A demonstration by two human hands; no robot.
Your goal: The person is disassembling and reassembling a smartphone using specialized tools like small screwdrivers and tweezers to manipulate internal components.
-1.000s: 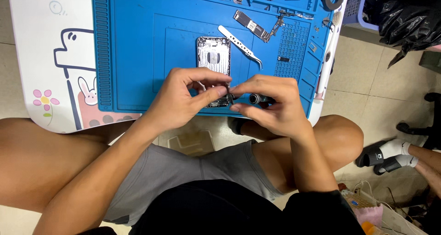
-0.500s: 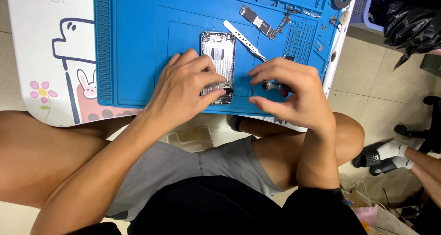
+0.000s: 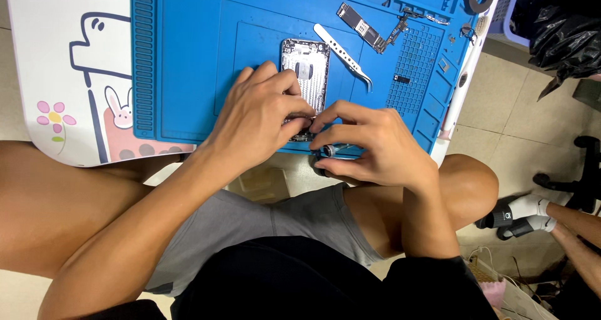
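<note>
The opened phone housing (image 3: 305,76) lies upright on the blue repair mat (image 3: 188,63), near its front edge. The left hand (image 3: 260,116) presses flat on its lower end, fingers together. The right hand (image 3: 375,148) pinches a small screwdriver (image 3: 330,149), apparently at the bottom edge; the tip is hidden. Keep the driver vertical and the housing pinned. Tweezers (image 3: 344,56) lie just right.

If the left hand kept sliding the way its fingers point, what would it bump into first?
Probably the opened phone shell: the left hand already lies over its lower end, fingers pointing up the blue mat. Height above it is unclear.
</note>
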